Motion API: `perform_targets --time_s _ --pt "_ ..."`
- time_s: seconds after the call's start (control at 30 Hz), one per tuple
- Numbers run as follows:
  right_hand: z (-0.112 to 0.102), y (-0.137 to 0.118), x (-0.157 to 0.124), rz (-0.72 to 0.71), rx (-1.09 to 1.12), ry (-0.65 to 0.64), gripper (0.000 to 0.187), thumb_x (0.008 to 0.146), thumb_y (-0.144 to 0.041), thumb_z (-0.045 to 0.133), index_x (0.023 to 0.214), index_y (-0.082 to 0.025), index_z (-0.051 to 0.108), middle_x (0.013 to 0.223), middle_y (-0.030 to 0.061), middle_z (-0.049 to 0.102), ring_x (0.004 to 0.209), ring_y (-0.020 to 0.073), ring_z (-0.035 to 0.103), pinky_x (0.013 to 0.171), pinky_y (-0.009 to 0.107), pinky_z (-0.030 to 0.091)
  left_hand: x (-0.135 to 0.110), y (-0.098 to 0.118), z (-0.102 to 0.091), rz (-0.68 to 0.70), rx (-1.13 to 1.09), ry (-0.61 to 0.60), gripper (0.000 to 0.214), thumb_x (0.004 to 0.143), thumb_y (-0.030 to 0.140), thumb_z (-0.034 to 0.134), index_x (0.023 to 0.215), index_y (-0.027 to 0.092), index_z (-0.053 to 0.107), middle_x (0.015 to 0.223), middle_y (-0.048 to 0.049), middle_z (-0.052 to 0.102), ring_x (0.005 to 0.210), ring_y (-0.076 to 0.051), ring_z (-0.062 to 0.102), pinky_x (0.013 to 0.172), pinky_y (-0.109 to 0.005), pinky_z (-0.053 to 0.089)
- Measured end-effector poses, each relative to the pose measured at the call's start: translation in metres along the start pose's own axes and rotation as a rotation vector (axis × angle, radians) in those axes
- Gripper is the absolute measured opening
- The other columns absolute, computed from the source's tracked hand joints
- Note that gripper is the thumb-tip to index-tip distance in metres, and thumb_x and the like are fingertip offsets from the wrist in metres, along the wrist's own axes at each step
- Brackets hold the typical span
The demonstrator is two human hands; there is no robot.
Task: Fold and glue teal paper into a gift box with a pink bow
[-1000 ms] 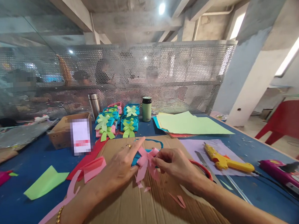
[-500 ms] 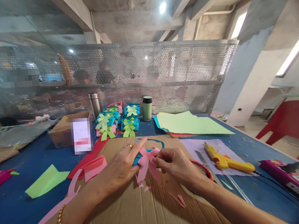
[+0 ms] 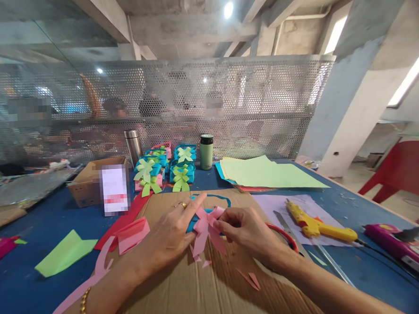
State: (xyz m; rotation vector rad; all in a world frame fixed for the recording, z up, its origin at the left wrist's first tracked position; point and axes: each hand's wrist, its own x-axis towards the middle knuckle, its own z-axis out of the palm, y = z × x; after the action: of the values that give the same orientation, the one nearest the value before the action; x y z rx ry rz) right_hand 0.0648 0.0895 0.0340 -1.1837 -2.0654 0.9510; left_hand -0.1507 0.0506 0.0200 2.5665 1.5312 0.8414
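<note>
A small blue paper basket [image 3: 191, 225] with a thin looped handle sits on the cardboard sheet [image 3: 203, 294]. On its front is a pink paper bow [image 3: 201, 226] with two tails hanging down. My left hand [image 3: 174, 224] grips the basket from the left, its index finger stretched along the top edge and its thumb hidden below. My right hand [image 3: 245, 227] pinches the bow's right side between thumb and curled fingers. Pink paper scraps [image 3: 253, 281] lie on the cardboard close by. Scissors with a red handle [image 3: 289, 240] are partly covered by my right forearm.
A yellow glue gun [image 3: 311, 224] rests on lilac paper at the right, beside a purple power strip [image 3: 401, 249]. Several finished baskets [image 3: 181, 176], a green tumbler [image 3: 206, 152], a steel flask [image 3: 134, 150] and paper sheets [image 3: 274, 172] stand behind. A carton [image 3: 86, 183] is left.
</note>
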Motion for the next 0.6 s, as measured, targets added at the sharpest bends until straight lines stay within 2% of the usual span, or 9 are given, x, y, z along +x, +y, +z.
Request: perform_targets --time_s 0.27,0.6 --pt "0.0012 0.0028 0.0003 -0.001 0.040 -0.002 0.032 0.086 -0.041 0.056 0.065 -0.017 0.061 0.062 -0.0011 0.058 0.057 0.0111 0.049 0.053 0.024 0.035 0.0000 -0.0014 0.0009 0.022 -0.007 0.007 0.082 0.087 0.010 0.050 0.158 0.034 0.015 0.149 -0.0072 0.050 0.135 -0.027 0.049 0.107 -0.045 0.048" --pt "0.0015 0.0040 0.0002 -0.005 -0.034 0.021 0.031 0.085 -0.039 0.056 0.065 -0.017 0.063 0.060 0.0003 0.061 0.056 0.0118 0.052 0.051 0.024 0.033 0.0004 0.0020 -0.0007 -0.031 -0.021 -0.014 0.076 0.088 0.013 0.048 0.156 0.031 0.022 0.147 -0.0076 0.051 0.136 -0.026 0.048 0.107 -0.045 0.048"
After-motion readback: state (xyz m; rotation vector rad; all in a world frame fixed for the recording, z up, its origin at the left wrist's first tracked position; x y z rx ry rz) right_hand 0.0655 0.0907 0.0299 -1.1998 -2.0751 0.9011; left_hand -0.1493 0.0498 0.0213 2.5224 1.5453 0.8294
